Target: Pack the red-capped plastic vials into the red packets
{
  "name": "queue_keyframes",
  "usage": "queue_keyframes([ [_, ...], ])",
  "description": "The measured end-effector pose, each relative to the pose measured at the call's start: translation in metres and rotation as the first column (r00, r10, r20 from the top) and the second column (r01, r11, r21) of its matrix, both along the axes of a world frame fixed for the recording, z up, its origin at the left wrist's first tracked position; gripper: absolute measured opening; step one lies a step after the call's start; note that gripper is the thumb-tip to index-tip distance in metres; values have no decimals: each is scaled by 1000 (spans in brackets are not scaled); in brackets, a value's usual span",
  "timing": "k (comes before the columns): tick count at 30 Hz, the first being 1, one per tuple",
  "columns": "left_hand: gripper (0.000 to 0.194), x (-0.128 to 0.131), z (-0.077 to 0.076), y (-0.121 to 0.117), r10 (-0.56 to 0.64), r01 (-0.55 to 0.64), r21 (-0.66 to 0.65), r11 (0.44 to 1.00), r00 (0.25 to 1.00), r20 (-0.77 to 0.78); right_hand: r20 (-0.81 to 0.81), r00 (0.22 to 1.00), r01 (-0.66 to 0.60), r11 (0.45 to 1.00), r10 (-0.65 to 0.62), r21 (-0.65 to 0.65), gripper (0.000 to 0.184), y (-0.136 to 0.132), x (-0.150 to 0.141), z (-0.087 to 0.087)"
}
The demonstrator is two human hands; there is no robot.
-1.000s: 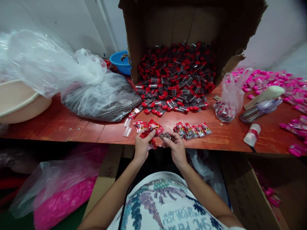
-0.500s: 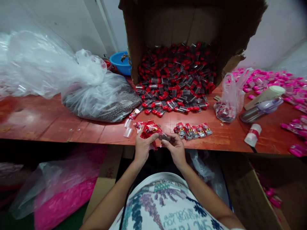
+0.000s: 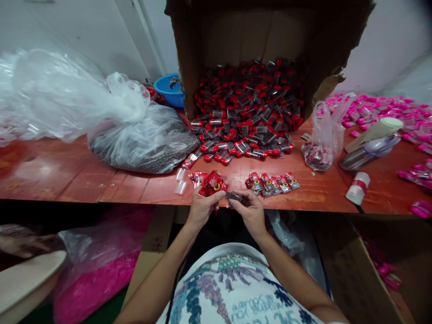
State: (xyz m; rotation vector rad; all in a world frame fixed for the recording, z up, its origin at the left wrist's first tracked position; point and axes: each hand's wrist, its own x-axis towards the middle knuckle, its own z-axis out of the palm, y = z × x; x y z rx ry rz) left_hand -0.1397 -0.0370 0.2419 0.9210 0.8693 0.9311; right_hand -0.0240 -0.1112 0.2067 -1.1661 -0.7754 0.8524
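**Small, dark, narrow piece in a see-through casing [image 3: 234, 196] pinched between left hand [image 3: 201, 206] and right hand [image 3: 250, 208]**

In the head view, the left hand is nearly closed, its thumb pressing glossy red printed plastic packets [image 3: 214, 182] against its fingers. The right hand is mostly closed too, thumb and fingertips pinching the dark piece just beside the left thumb. Whether the piece joins the packets cannot be told.

Handling of this piece looks to be under way. Just beyond the right hand lies a short, overlapping row of red-and-dark flat packets [image 3: 272, 183], seemingly already dealt with; the packets in the left hand and the loose red packets [image 3: 198, 177] just beyond it appear to remain. Farther beyond both hands, a torn brown cardboard box [image 3: 189, 54] on its side holds a large heap of red-capped see-through containers [image 3: 249, 112]. Two small, clear plastic cylinders [image 3: 181, 181] lie left of the left hand.

The dark piece's long axis runs roughly sideways, from the left thumb to the right fingertips, its right end slightly nearer the person. Which end is its front cannot be made out. The held packets' printed faces point up.
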Motion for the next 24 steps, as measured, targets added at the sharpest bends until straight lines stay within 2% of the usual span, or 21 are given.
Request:
queue_keyframes([
  [3, 57, 7, -2, -5, 126, -128, 30, 991, 990, 59, 250, 962, 80, 989, -110, 128, 18, 1, 3, -1],
  [6, 60, 9, -2, -5, 155, -158, 34, 987, 985, 74, 314, 942, 74, 986, -119, 151, 20, 0, 3, -3],
  [8, 60, 7, -1, -4, 125, -126, 13, 992, 990, 66, 236, 967, 71, 993, -93, 99, 19, -1, 1, -3],
  [10, 61, 4, 1, -3, 68, -68, -4, 998, 996, 52, 86, 995, 44, 999, -46, 22, 21, -2, 0, 0],
  [13, 64, 0, 6, -2, -10, 10, -2, 1000, 999, 37, -140, 989, -49, 998, 41, -49, 25, -2, 0, 7],
  [16, 62, 0, 9, -3, -24, 24, -7, 1000, 999, 26, -196, 978, -87, 995, 75, -51, 27, -2, 1, 9],
  [18, 58, 2, 8, -4, -2, 2, -15, 1000, 1000, 6, -117, 993, -32, 999, 30, -20, 25, -1, 0, 6],
  [21, 48, 7, 4, -5, 63, -64, -14, 998, 997, -37, 91, 992, 85, 996, -88, 39, 23, -1, -3, -3],
  [24, 37, 9, -1, -6, 120, -120, -6, 993, 991, -65, 175, 978, 108, 994, -113, 34, 23, 0, -7, -9],
])
